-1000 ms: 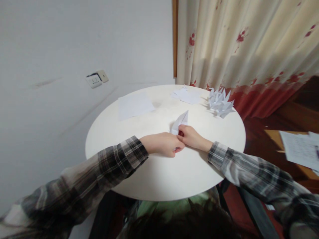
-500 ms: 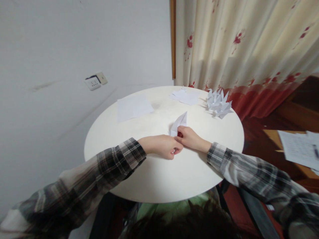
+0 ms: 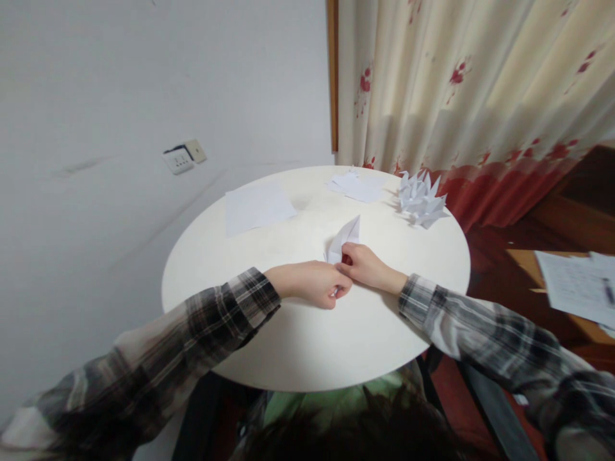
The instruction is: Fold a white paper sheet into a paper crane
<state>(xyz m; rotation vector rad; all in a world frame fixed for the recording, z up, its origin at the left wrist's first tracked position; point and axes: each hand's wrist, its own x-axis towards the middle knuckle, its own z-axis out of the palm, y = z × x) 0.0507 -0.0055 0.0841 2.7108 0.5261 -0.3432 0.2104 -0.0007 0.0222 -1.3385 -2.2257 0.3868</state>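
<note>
A folded piece of white paper (image 3: 346, 234) stands pointed end up and away from me, near the middle of the round white table. Its lower part is hidden behind my fingers. My right hand (image 3: 368, 264) is closed on it, thumb and fingers pinching its near right side. Against the right fingertips lies my left hand (image 3: 314, 283), curled shut at the paper's near end. A small white bit shows between the left fingers.
Several folded paper cranes (image 3: 423, 200) cluster at the table's (image 3: 288, 349) far right. Flat paper sheets (image 3: 259, 206) lie far left, smaller paper pieces (image 3: 358, 186) at the back. A wall with a socket (image 3: 179, 160) is left, a curtain (image 3: 461, 96) behind. Written papers (image 3: 574, 285) lie lower right.
</note>
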